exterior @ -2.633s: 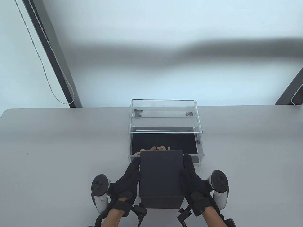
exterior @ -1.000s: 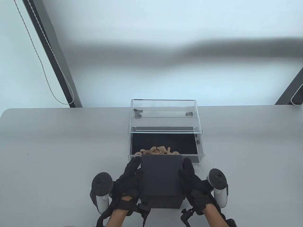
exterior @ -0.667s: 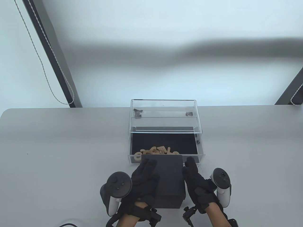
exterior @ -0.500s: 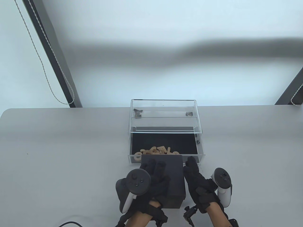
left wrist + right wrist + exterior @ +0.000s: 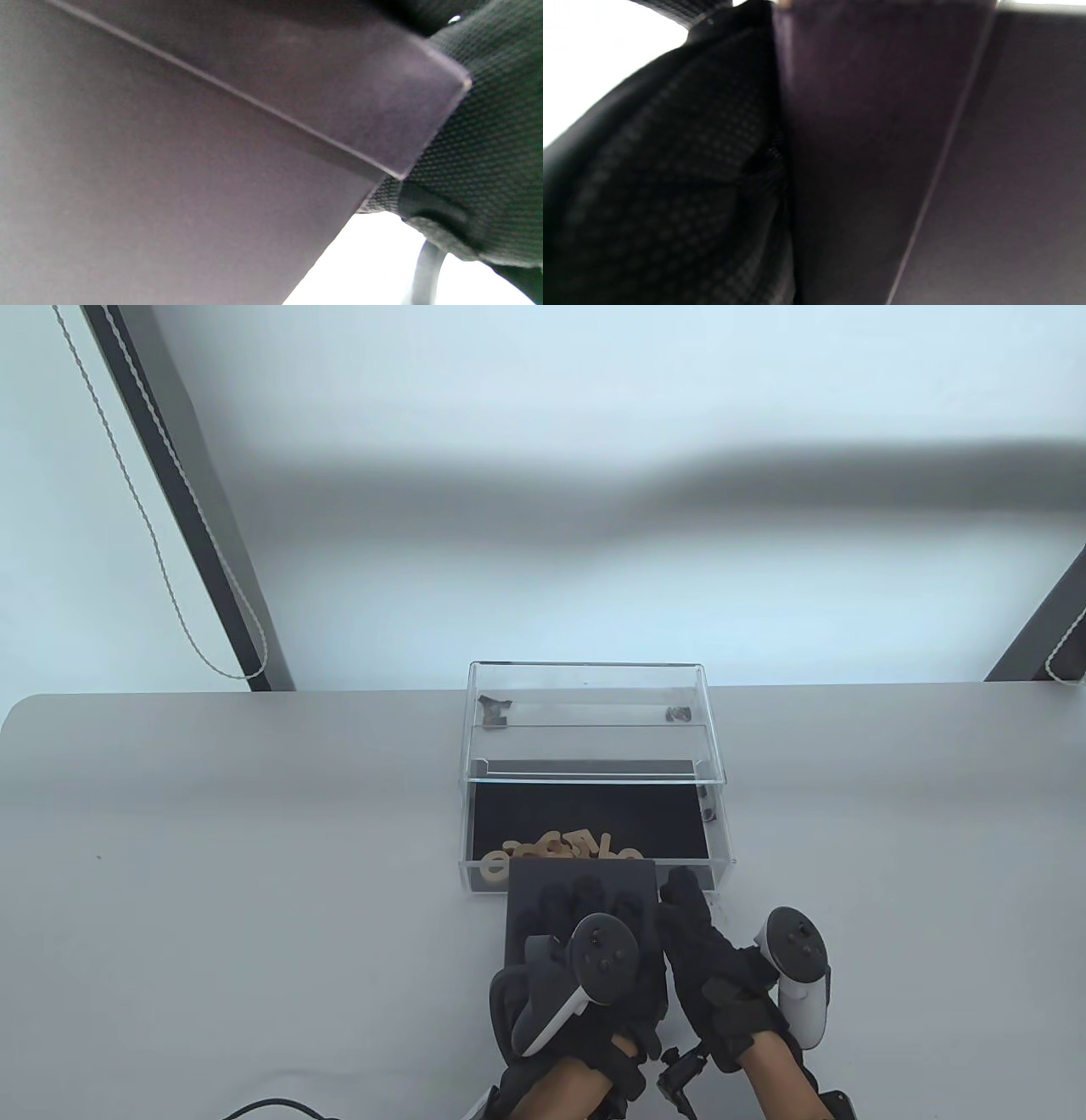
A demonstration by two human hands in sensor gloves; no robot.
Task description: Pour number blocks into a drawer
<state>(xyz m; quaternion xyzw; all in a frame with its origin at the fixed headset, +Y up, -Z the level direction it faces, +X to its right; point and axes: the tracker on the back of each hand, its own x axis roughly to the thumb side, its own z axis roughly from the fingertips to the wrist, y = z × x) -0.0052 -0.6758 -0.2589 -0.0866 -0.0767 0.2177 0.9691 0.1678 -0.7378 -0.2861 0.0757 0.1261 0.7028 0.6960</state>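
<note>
A black box [image 5: 543, 882] is tipped forward with its mouth over the front edge of the clear drawer [image 5: 723, 865], which has a black liner. Several wooden number blocks [image 5: 564, 844] lie in a heap at the drawer's front. My left hand [image 5: 594, 912] lies on top of the box and presses on it, fingers pointing at the drawer. My right hand [image 5: 689, 912] holds the box's right side. The left wrist view shows the box [image 5: 169, 169] close up with black glove [image 5: 488, 127] at its corner. The right wrist view shows the box [image 5: 882, 127] against my glove [image 5: 670, 169].
The drawer is pulled out of a clear acrylic case [image 5: 585, 704] at the table's back middle. A black cable [image 5: 263, 1107] lies at the front edge. Small crumbs lie on the grey table [image 5: 212, 857] right of the drawer front.
My left hand has left the box's left side and moved right, onto the top of the box. More blocks lie in the drawer than 2.6 s ago. My right hand has stayed put.
</note>
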